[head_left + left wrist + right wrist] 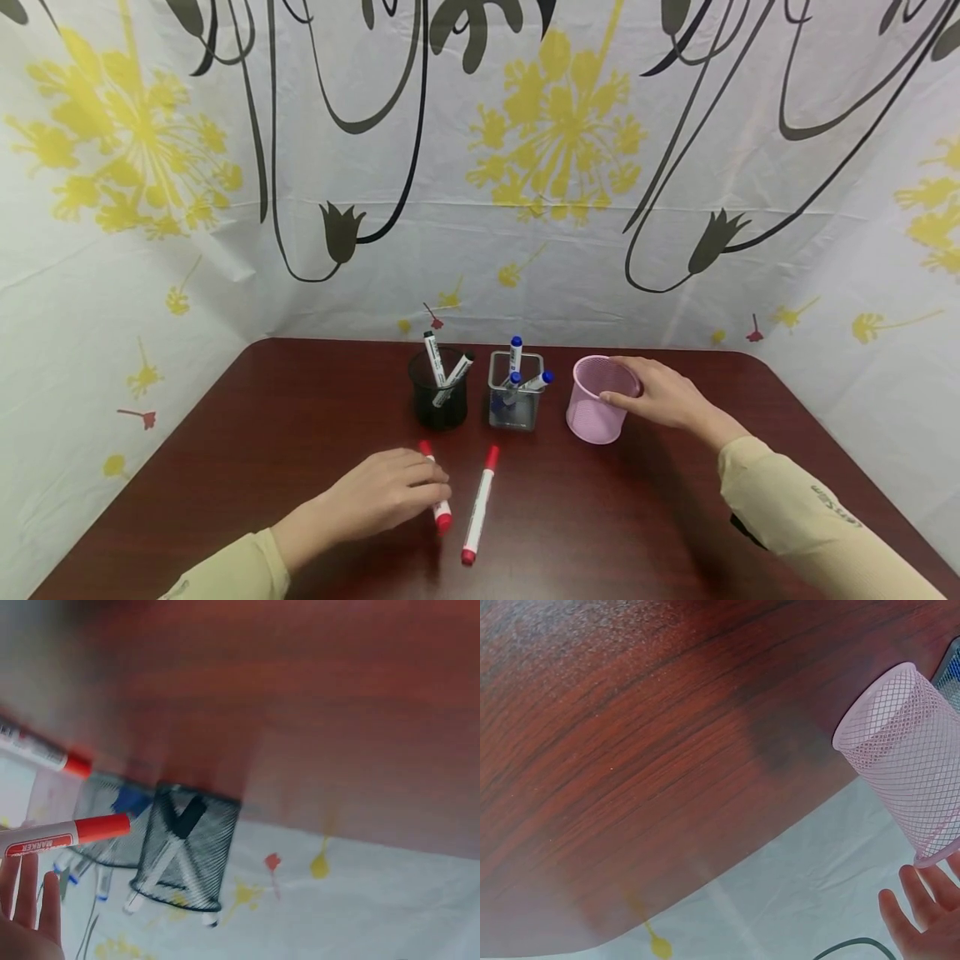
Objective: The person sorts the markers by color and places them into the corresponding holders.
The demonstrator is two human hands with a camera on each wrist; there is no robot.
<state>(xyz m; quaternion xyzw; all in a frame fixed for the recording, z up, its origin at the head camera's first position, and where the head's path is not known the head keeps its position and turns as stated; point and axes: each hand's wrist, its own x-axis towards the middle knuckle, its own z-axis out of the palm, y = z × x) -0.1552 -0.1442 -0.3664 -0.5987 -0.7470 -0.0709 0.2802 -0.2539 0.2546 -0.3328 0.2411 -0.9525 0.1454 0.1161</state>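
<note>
My left hand (390, 493) pinches a red-capped white marker (440, 510) from above, low over the table; its fingertips show below the same marker (45, 838) in the left wrist view. A second red marker (480, 504) lies on the table just to its right. My right hand (667, 396) grips the rim of a pink mesh pen cup (595, 417), with the thumb at the near side of the rim. Its fingers (922, 900) meet that rim in the right wrist view. No pens show inside the pink cup.
A black mesh pen cup (439, 414) holds black-capped markers (434, 360). Between it and the pink cup stands a square grey mesh holder (513, 417) with blue-capped markers (515, 354). A patterned cloth (450, 167) hangs behind the dark red wooden table (300, 417).
</note>
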